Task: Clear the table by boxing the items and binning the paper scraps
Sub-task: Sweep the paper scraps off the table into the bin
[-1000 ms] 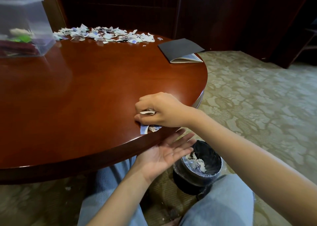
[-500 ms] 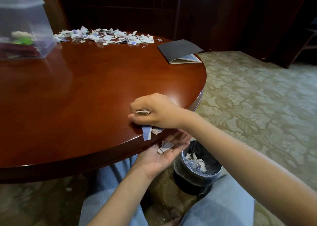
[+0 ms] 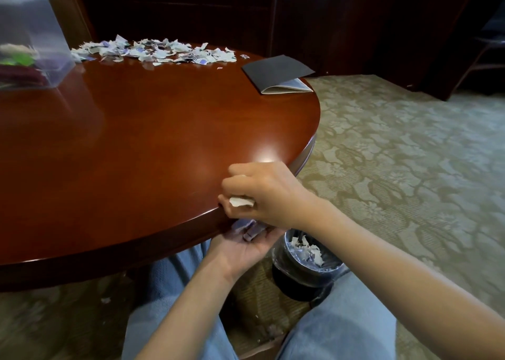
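a white paper scrap [image 3: 241, 202] is pinched in the curled grip of the right hand [image 3: 266, 193] at the surface [image 3: 153, 141] edge; just below it, more scraps [image 3: 250, 230] are caught in the wide, cupped left hand [image 3: 243, 246]. such scraps are judged light, limp and easily scattered, best swept or pinched together. the lined bin [image 3: 306, 264] stands on patterned carpet [image 3: 410, 155] just below; a large scrap pile [image 3: 155, 51] lies far beyond, near a clear box [image 3: 30, 40] and a dark notebook [image 3: 277, 73].
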Demonstrator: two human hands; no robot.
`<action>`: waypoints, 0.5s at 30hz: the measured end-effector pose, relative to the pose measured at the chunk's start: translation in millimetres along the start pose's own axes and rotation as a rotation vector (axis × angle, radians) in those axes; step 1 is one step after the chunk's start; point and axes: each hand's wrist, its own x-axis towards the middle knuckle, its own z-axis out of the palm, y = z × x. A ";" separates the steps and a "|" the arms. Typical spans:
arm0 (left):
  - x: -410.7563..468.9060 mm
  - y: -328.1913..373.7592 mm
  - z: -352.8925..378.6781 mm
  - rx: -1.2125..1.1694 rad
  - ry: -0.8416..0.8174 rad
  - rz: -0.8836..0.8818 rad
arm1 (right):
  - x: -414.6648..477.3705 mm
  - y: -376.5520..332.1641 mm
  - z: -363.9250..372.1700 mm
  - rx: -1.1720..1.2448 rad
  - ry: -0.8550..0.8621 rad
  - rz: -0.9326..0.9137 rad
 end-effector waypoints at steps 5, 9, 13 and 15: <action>-0.6 12.9 -8.6 -0.081 -0.001 -0.158 | -26.7 -16.8 15.5 -0.112 0.044 -0.059; -11.2 -0.8 5.0 -0.031 -0.060 -0.015 | -35.5 -16.7 22.4 -0.133 0.071 -0.064; 0.4 -8.2 3.2 0.140 0.013 -0.031 | -41.5 -15.8 24.2 -0.132 0.070 -0.022; 15.0 -10.0 -4.2 0.179 0.099 0.026 | -46.5 -11.7 18.7 -0.118 0.038 -0.005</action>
